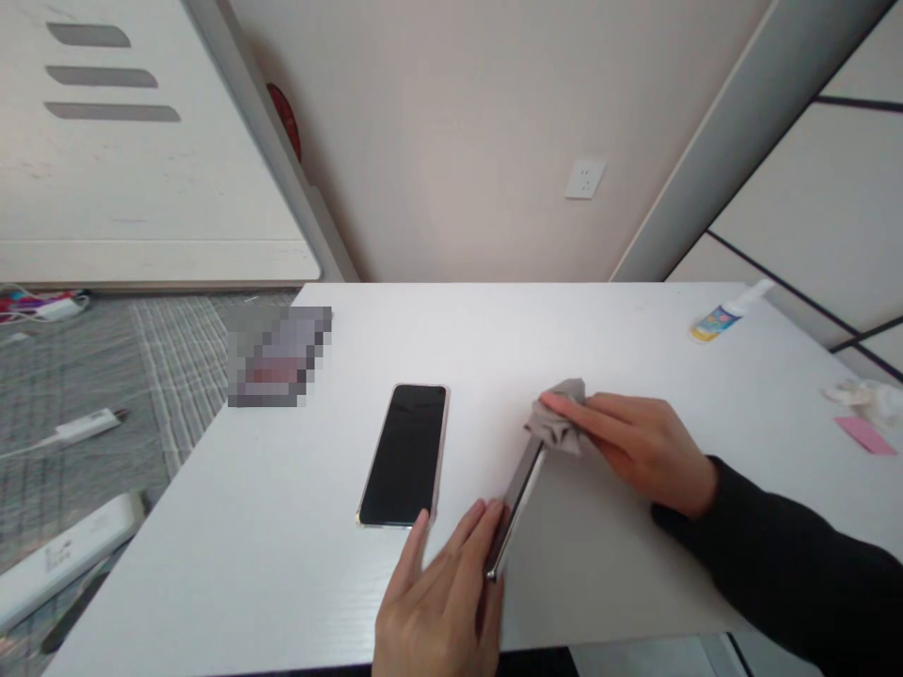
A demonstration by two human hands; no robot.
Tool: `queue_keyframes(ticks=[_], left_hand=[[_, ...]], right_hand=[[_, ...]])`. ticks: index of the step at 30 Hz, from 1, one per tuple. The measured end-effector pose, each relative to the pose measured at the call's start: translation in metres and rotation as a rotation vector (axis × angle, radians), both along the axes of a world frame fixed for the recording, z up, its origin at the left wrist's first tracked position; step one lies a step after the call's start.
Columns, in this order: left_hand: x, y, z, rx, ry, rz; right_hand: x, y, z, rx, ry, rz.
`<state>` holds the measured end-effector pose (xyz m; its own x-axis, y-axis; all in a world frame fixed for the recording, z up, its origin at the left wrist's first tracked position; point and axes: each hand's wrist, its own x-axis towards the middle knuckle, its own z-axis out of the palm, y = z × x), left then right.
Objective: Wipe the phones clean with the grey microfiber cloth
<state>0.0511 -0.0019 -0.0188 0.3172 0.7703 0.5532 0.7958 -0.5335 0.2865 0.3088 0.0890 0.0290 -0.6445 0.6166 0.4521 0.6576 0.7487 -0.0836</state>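
Grey cloth [557, 428] is scrunched up in the right hand [641, 447], with the fingers pinched on it. The cloth touches the far end of the thin phone [517, 498], at one o'clock on it. The left hand [441, 602] grips the near end, at seven o'clock, and the phone is tipped up on its side over the white bench [303, 545]. (I can't tell if its low edge touches the bench.)

At ten o'clock from the thin phone, the flat phone [407, 456] lies with its black screen up. One left finger is right by its corner, at five o'clock. Farther off, a small bottle [726, 317] is at two o'clock and a pink slip [865, 435] at three.
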Motion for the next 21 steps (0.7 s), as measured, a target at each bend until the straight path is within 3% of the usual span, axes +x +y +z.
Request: queue_keyframes(ticks=[2,5,7,12,17,21], left_hand=[[0.0,0.001,-0.001,-0.014,0.005,-0.016],[0.0,0.001,-0.002,0.007,-0.025,-0.051],[0.001,0.001,-0.001,0.024,-0.047,-0.037],[0.005,0.0,0.003,-0.031,-0.042,0.022],[0.005,0.0,0.007,0.039,-0.089,0.011],[0.007,0.001,0.008,-0.019,-0.075,0.036]], right_hand=[[-0.003,-0.004,0.0,-0.011,0.021,0.0],[-0.023,-0.024,0.001,-0.079,0.071,0.169],[-0.028,-0.027,0.002,-0.078,0.049,0.208],[-0.014,-0.01,0.003,-0.018,0.008,-0.059],[-0.035,-0.03,0.003,-0.109,0.044,0.228],[-0.02,-0.013,0.001,-0.037,0.01,-0.001]])
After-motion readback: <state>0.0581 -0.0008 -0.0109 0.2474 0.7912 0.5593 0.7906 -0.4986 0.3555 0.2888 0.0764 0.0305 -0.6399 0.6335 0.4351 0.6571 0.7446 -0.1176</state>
